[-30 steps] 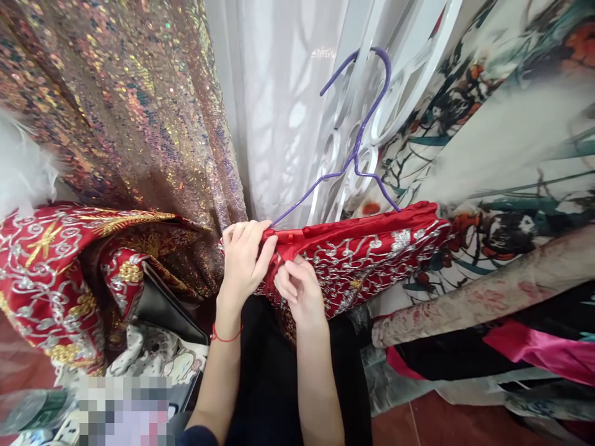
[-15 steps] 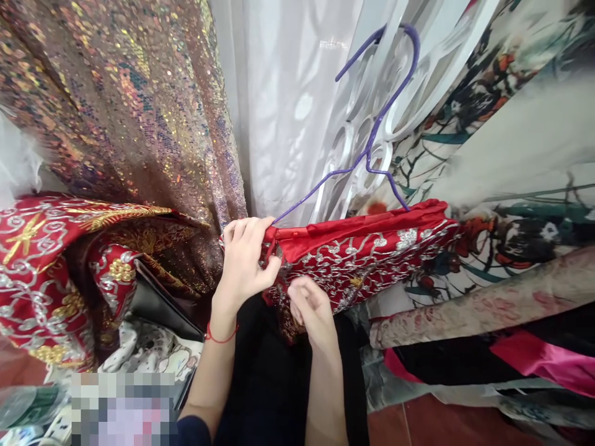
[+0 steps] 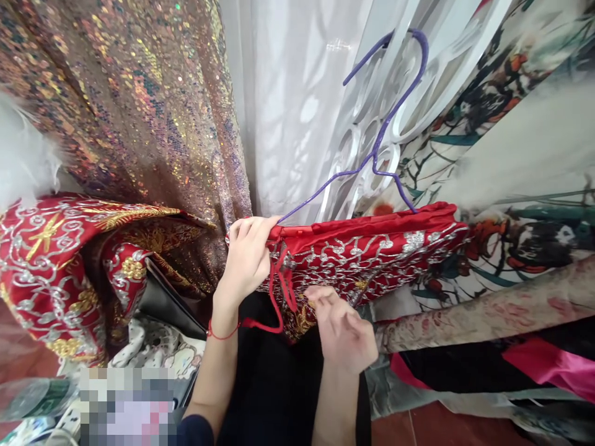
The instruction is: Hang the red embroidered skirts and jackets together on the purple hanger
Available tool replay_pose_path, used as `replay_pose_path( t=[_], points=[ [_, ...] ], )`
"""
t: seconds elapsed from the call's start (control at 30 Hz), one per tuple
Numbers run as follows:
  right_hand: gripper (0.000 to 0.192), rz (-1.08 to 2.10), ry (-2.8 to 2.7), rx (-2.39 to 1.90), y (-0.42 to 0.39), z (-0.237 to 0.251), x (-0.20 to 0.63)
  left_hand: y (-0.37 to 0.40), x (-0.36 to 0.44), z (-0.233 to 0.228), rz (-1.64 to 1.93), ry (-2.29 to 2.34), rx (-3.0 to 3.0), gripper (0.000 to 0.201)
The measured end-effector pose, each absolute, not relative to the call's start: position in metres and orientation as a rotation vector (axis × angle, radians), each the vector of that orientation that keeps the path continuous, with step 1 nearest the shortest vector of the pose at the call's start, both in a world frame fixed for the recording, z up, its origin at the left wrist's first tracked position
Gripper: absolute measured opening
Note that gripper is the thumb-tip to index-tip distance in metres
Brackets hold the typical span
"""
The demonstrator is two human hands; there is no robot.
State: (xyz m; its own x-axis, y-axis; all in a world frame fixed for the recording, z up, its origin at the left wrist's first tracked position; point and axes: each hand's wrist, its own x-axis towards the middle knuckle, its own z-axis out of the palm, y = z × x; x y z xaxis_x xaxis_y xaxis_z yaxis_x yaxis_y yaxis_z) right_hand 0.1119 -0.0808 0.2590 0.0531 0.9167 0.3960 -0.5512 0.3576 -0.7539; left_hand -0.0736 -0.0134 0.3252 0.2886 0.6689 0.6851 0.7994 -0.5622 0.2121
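Observation:
A red skirt (image 3: 344, 257) with silver embroidery and a satin waistband hangs folded on a purple hanger (image 3: 383, 127). The hanger's hook points up, and its lower part is hidden inside the fabric. My left hand (image 3: 251, 254) is closed on the left end of the waistband, beside the hanger's arm. Below that hand dangles a loose red cord (image 3: 277, 297), looped and trailing toward my left wrist. Just right of the cord, in front of the skirt's lower edge, is my right hand (image 3: 346, 331). Its fingers are loosely bent and apart, with nothing visible in them.
Another red embroidered garment (image 3: 46, 266) lies at left beneath a sequined cloth (image 3: 139, 105). A plastic bottle (image 3: 39, 396) is at lower left. White openwork panels (image 3: 400, 124) stand behind the hanger. Floral fabric (image 3: 511, 229) and a rolled floral cloth (image 3: 465, 310) are at right.
My right hand has moved right and away from my left hand. The red cord now hangs in a visible loop between them. My left hand keeps its grip on the waistband.

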Motion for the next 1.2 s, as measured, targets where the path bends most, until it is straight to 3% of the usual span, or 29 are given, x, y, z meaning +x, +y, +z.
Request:
replay_pose_path(
  t=[0.1, 0.2, 0.33, 0.43, 0.53, 0.67, 0.77, 0.83, 0.97, 1.13, 1.2],
  points=[
    [0.019, 1.093, -0.966, -0.663, -0.074, 0.273, 0.099, -0.014, -0.072, 0.324, -1.130, -1.389, -2.373, 0.058],
    [0.041, 1.076, -0.915, -0.730, -0.065, 0.291, 0.071, -0.018, -0.071, 0.325, -1.128, -1.409, -2.361, 0.059],
    [0.044, 1.395, -0.892, -0.608, -0.076, 0.297, 0.065, -0.022, -0.073, 0.328, -1.148, -1.400, -2.395, 0.064],
    [0.059, 1.441, -0.811, -0.573, -0.100, 0.286, 0.105, -0.020, -0.076, 0.329, -1.147, -1.401, -2.413, 0.065],
    [0.047, 1.193, -0.878, -0.757, -0.125, 0.274, 0.162, -0.018, -0.076, 0.328, -1.151, -1.403, -2.421, 0.065],
    [0.035, 0.586, -0.636, -0.925, -0.143, 0.268, 0.217, -0.016, -0.074, 0.327, -1.207, -1.380, -2.412, 0.065],
    [0.016, 0.283, -0.452, -1.096, -0.137, 0.270, 0.221, -0.017, -0.071, 0.328, -1.220, -1.383, -2.393, 0.055],
    [0.013, 0.155, -0.462, -1.220, -0.126, 0.272, 0.206, -0.018, -0.069, 0.329, -1.219, -1.399, -2.369, 0.044],
    [0.022, 0.343, -0.879, -1.320, -0.097, 0.280, 0.150, -0.020, -0.065, 0.332, -1.214, -1.423, -2.302, 0.040],
    [0.018, 0.535, -1.285, -1.149, -0.058, 0.300, 0.074, -0.024, -0.058, 0.343, -1.183, -1.509, -2.202, 0.021],
    [0.013, 0.562, -1.271, -1.156, -0.049, 0.305, 0.053, -0.025, -0.056, 0.348, -1.151, -1.547, -2.172, 0.025]
  ],
)
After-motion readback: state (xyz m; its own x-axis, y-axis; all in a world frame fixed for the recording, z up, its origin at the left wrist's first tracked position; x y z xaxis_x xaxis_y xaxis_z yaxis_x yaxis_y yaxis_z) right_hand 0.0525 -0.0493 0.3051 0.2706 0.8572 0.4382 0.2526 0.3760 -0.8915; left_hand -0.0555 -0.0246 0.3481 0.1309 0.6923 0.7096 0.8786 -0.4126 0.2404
